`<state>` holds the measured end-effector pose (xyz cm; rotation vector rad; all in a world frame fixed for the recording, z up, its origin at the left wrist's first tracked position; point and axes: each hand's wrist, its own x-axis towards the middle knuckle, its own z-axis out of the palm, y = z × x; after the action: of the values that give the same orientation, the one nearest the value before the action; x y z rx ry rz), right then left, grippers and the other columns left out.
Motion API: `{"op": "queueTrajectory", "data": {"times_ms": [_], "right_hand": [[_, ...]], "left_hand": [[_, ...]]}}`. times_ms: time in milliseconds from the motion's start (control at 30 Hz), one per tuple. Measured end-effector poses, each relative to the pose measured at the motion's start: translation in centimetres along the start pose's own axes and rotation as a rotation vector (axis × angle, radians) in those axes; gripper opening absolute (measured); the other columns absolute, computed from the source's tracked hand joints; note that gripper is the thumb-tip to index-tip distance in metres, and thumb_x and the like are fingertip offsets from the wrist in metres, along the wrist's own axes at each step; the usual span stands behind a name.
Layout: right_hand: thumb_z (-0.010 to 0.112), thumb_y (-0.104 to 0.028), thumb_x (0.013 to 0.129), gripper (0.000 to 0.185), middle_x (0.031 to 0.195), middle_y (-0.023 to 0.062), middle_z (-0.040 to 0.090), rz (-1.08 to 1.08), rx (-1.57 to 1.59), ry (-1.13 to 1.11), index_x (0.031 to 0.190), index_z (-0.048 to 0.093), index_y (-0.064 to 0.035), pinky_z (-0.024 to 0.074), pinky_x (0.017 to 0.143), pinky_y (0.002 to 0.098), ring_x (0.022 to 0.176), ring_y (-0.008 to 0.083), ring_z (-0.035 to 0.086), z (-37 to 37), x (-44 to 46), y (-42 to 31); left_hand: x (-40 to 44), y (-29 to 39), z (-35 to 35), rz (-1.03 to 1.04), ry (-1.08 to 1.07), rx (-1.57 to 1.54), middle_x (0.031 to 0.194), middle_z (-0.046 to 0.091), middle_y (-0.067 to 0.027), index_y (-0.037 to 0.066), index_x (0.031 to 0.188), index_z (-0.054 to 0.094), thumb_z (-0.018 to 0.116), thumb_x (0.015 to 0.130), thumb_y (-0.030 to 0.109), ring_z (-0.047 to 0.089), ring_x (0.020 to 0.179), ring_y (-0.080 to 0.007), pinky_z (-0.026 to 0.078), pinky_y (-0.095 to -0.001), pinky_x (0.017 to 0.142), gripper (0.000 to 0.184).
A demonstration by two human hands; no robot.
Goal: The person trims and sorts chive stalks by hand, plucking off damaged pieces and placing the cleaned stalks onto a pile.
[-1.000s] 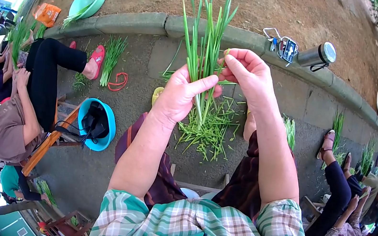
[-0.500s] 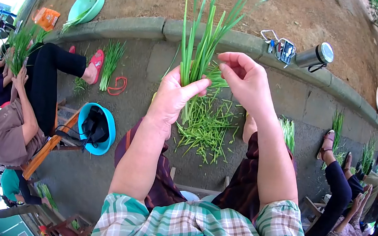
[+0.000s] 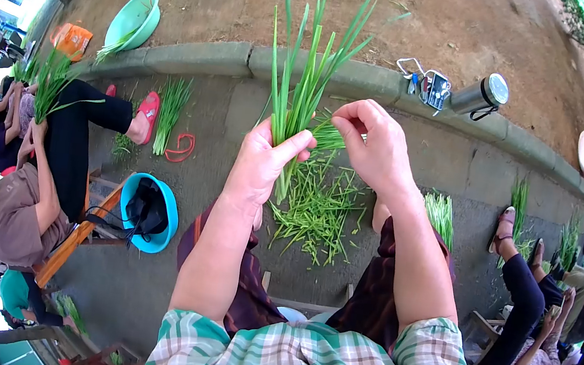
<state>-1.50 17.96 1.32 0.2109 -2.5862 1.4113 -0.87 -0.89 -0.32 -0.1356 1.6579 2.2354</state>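
My left hand (image 3: 270, 153) is wrapped round the lower part of a bunch of long green stalks (image 3: 304, 95), whose leaves point up and away from me. Just right of the bunch, my right hand (image 3: 369, 137) has thumb and forefinger pressed together; anything between them is too small to make out. Below both hands lies a heap of short cut green pieces (image 3: 317, 212) on the grey pavement, between my feet. More green stalks (image 3: 328, 137) lie on the ground behind my right fingertips.
A stone kerb (image 3: 198, 55) crosses ahead, bearing keys with a small case (image 3: 435, 91) and a steel flask (image 3: 480, 95). At left are a blue basin (image 3: 166, 217), a green basin (image 3: 134, 20) and a seated person (image 3: 23, 208). More people sit at right.
My right hand has moved slightly down and its thumb and forefinger have come together. The bunch in my left hand has shifted a little lower. The person at left has lowered their stalks.
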Motion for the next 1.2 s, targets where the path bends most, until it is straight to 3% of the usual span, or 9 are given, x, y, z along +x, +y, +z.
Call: {"op": "queueTrajectory", "data": {"times_ms": [100, 167, 300, 400, 500, 767, 900, 1033, 1200], "right_hand": [[0.066, -0.010, 0.085, 0.010, 0.084, 0.0126, 0.063, 0.011, 0.031, -0.005, 0.089, 0.063, -0.0022, 0.0500, 0.067, 0.0380, 0.076, 0.0301, 0.064, 0.1, 0.0, -0.1], [0.066, -0.008, 0.087, 0.012, 0.084, 0.0114, 0.064, 0.040, 0.051, 0.003, 0.093, 0.063, 0.0013, 0.0517, 0.070, 0.0324, 0.076, 0.0209, 0.064, 0.3, -0.1, -0.3], [0.064, -0.011, 0.090, 0.012, 0.083, 0.0115, 0.064, 0.068, 0.172, 0.017, 0.093, 0.061, 0.0005, 0.0502, 0.067, 0.0337, 0.074, 0.0237, 0.065, 1.0, -0.2, 0.3], [0.059, -0.014, 0.097, 0.017, 0.083, 0.0038, 0.065, 0.271, 0.463, 0.046, 0.099, 0.061, 0.0027, 0.0497, 0.068, 0.0241, 0.077, 0.0097, 0.063, 0.3, 0.3, -0.1], [0.061, -0.015, 0.096, 0.018, 0.085, 0.0034, 0.066, 0.382, 0.615, 0.175, 0.102, 0.062, 0.0018, 0.0496, 0.068, 0.0221, 0.077, 0.0087, 0.063, -0.1, 1.0, 0.8], [0.065, -0.022, 0.092, 0.025, 0.077, 0.0060, 0.067, 0.386, 0.208, -0.115, 0.094, 0.068, 0.0027, 0.0498, 0.066, 0.0279, 0.070, 0.0111, 0.061, 0.0, 0.2, 0.3], [0.065, -0.020, 0.093, 0.027, 0.094, 0.0049, 0.067, 0.275, 0.201, -0.106, 0.109, 0.062, 0.0020, 0.0496, 0.077, 0.0256, 0.087, 0.0106, 0.061, 0.8, -0.3, 0.6], [0.062, -0.025, 0.095, 0.034, 0.102, 0.0073, 0.066, 0.379, 0.292, -0.216, 0.116, 0.059, 0.0017, 0.0492, 0.082, 0.0270, 0.095, 0.0119, 0.061, 1.5, -0.7, 0.2], [0.049, -0.040, 0.101, 0.046, 0.104, 0.0074, 0.067, 0.475, 0.533, -0.411, 0.120, 0.060, 0.0011, 0.0475, 0.083, 0.0264, 0.093, 0.0114, 0.060, 2.6, -1.3, -1.2]], "left_hand": [[0.0, 0.1, 0.2, -0.004, -0.002, -0.026, 0.098, 0.066, -0.0041, 0.002, 0.120, 0.061, 0.064, 0.091, 0.006, 0.061, 0.081, -0.0111, 0.052, -0.0280, 0.074, 0.029], [-0.1, 0.2, 0.3, -0.004, -0.008, -0.034, 0.098, 0.066, -0.0041, 0.002, 0.120, 0.061, 0.064, 0.091, 0.006, 0.061, 0.081, -0.0112, 0.052, -0.0284, 0.074, 0.030], [0.0, 0.1, 0.0, -0.017, -0.047, -0.083, 0.100, 0.065, -0.0042, 0.002, 0.120, 0.061, 0.064, 0.092, 0.006, 0.061, 0.082, -0.0110, 0.052, -0.0284, 0.074, 0.029], [-0.3, 0.3, 0.3, -0.019, -0.021, -0.068, 0.100, 0.065, -0.0041, 0.002, 0.120, 0.061, 0.064, 0.092, 0.005, 0.061, 0.081, -0.0109, 0.052, -0.0279, 0.074, 0.029], [-0.4, 0.4, 0.2, -0.034, -0.008, -0.070, 0.101, 0.066, -0.0039, 0.002, 0.120, 0.061, 0.064, 0.091, 0.005, 0.061, 0.082, -0.0108, 0.052, -0.0274, 0.074, 0.029], [-0.4, 0.5, 0.4, -0.021, -0.004, -0.065, 0.099, 0.065, -0.0033, 0.003, 0.124, 0.059, 0.063, 0.092, 0.006, 0.061, 0.082, -0.0097, 0.053, -0.0276, 0.075, 0.032], [0.2, -0.1, -0.4, -0.023, -0.012, -0.196, 0.097, 0.065, -0.0043, 0.005, 0.126, 0.057, 0.061, 0.095, 0.011, 0.061, 0.082, -0.0100, 0.053, -0.0303, 0.077, 0.032], [0.7, 0.5, -0.4, -0.018, 0.027, -0.471, 0.101, 0.064, -0.0073, 0.005, 0.127, 0.056, 0.056, 0.098, 0.015, 0.063, 0.087, -0.0158, 0.055, -0.0346, 0.083, 0.031], [1.1, 0.7, -0.4, 0.086, 0.002, -0.567, 0.125, 0.058, -0.0162, 0.003, 0.134, 0.046, 0.045, 0.103, 0.021, 0.057, 0.115, -0.0275, 0.048, -0.0427, 0.100, 0.036]]}}
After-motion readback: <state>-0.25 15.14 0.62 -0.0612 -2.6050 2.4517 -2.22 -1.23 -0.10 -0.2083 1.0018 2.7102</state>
